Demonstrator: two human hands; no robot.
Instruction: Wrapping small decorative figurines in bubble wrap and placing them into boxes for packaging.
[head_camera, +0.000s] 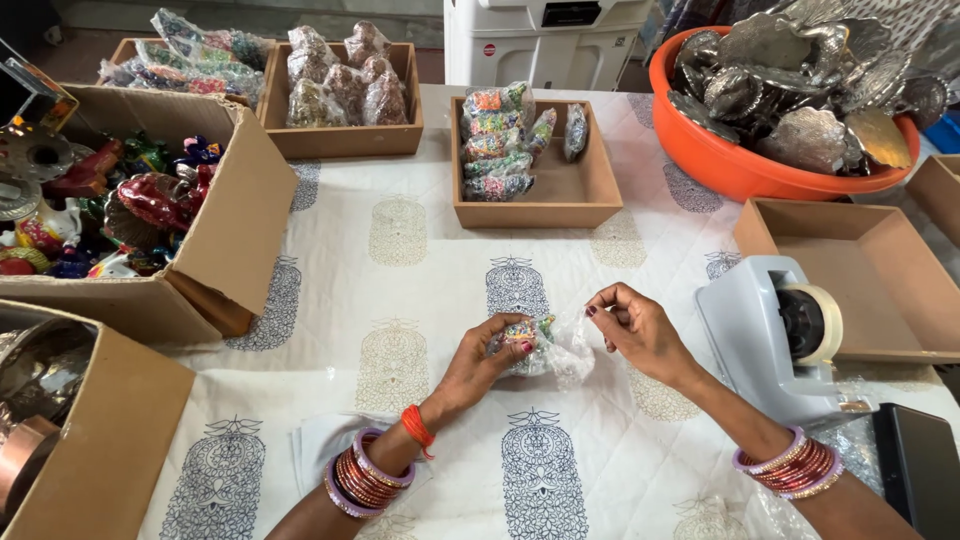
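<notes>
Our left hand (487, 362) closed around a clear packet of colourful beads (532, 342), our right hand (632, 325) pinching its plastic edge, grey tape dispenser (765, 335) just beside, patterned tablecloth (400, 300) beneath.

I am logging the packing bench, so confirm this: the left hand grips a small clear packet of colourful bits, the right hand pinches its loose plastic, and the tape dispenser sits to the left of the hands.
One detail is wrong. In the head view, the tape dispenser sits to the right of the hands, beside the right hand. The rest holds: the left hand grips the small clear packet, and the right hand pinches its loose plastic.
</notes>
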